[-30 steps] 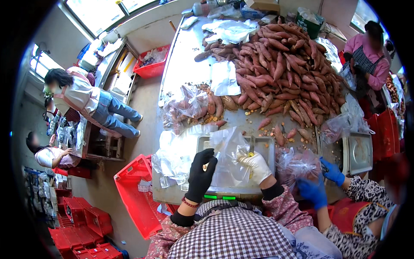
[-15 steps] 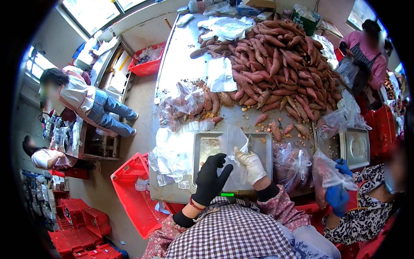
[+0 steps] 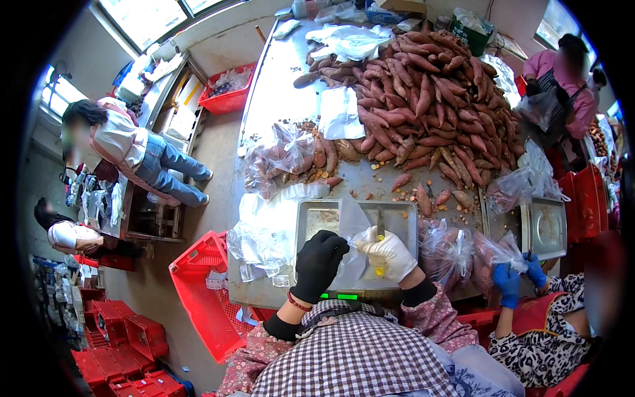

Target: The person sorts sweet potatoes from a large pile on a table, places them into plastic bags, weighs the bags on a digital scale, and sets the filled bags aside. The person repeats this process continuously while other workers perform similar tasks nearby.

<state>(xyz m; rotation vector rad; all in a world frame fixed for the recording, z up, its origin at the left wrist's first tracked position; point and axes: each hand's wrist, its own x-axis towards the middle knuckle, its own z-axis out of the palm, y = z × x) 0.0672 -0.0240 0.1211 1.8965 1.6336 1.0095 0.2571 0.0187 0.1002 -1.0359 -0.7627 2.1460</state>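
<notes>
My left hand (image 3: 320,266), in a black glove, is closed with its fingertips at the edge of a clear plastic bag (image 3: 355,221). My right hand (image 3: 389,255), in a white glove, grips a small knife (image 3: 380,270) with a yellow handle; its blade points away from me. The thumb and fingers of that hand also meet the other side of the bag. The bag hangs between both hands over a metal tray (image 3: 411,218). Whether the bag's mouth is parted cannot be made out.
Sweet potatoes (image 3: 423,99) form a big heap on the table's far side. Filled bags (image 3: 447,250) lie right of the tray, and empty bags (image 3: 261,228) left of it. A red crate (image 3: 205,291) stands at the left. A co-worker's blue gloves (image 3: 508,281) hold a bag at the right.
My left hand has gone from spread fingers to a pinch at the bag. The knife in my right hand now shows its yellow handle. The co-worker's gloves moved away with their bag.
</notes>
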